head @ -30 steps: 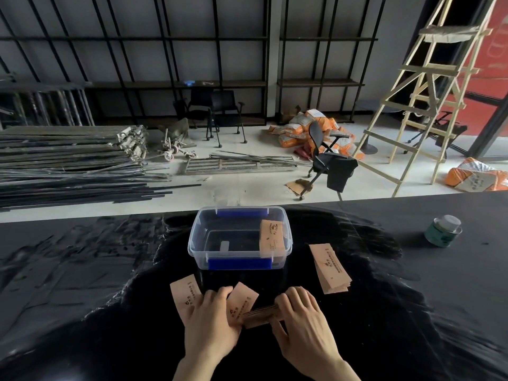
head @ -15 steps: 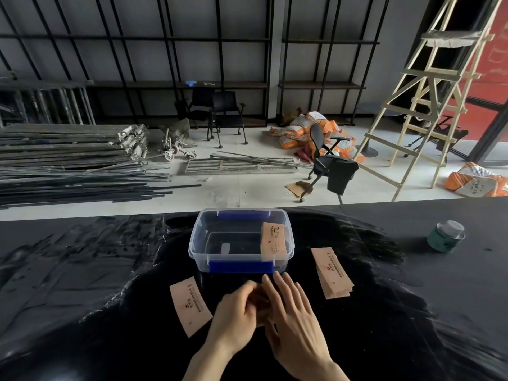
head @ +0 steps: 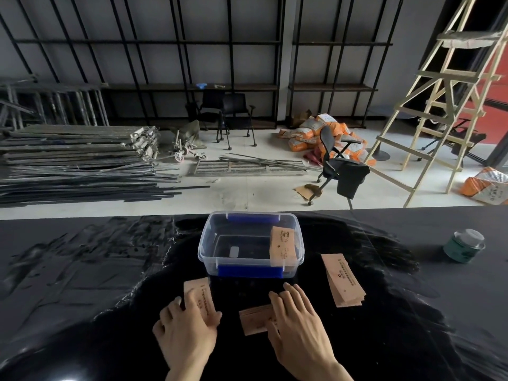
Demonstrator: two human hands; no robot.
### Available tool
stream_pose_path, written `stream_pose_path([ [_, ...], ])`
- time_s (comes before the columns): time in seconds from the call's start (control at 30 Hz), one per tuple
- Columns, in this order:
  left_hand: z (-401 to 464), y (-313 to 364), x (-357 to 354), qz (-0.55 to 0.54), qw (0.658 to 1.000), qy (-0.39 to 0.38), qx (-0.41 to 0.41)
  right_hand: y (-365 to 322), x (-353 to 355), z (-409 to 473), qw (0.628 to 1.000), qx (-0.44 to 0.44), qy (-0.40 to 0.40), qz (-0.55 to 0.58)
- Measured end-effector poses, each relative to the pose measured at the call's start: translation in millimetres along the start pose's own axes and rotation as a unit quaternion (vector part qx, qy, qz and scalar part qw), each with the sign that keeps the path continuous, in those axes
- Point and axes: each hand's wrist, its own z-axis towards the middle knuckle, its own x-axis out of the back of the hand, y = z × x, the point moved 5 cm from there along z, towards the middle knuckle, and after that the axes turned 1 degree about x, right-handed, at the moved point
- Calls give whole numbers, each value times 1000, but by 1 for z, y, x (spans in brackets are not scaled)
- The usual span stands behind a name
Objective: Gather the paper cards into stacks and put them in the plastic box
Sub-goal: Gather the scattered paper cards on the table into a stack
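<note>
A clear plastic box with blue clasps stands on the black table, and one tan paper card leans inside its right end. My left hand lies flat with its fingertips on a single card left of the box front. My right hand rests palm down on a small stack of cards in front of the box. Another stack of cards lies to the right of the box, apart from both hands.
A green tin with a clear lid sits at the table's far right. The table's far edge runs just behind the box. Beyond it are metal poles, office chairs, sacks and a wooden ladder on the floor.
My left hand has moved left from the middle stack onto the single card. My right hand has stayed over the middle stack, which now shows beside it.
</note>
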Motion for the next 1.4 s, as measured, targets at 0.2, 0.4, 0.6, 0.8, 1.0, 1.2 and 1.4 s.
stream_pose_path([
  [0.2, 3, 9, 11, -208, 972, 13, -112, 1, 4, 2, 1000, -5, 12, 20],
  [0.4, -7, 28, 26, -210, 971, 40, -103, -1, 0, 1, 1000, -4, 16, 6],
  [0.6, -19, 21, 30, -240, 969, 54, -31, 0, -2, -1, 1000, -9, 22, 4],
  [0.8, -17, 43, 25, -313, 940, -65, -115, -3, -3, -2, 999, -15, 38, 10],
  [1.0, -15, 66, 12, -328, 921, -156, -142, 6, 4, -6, 990, -46, 88, 105],
  [1.2, -19, 80, 5, -368, 875, -257, -183, 8, 1, -5, 993, -43, 69, 89],
  [1.4, -27, 92, -5, -333, 878, -261, -223, 11, -3, -7, 992, -33, 93, 79],
])
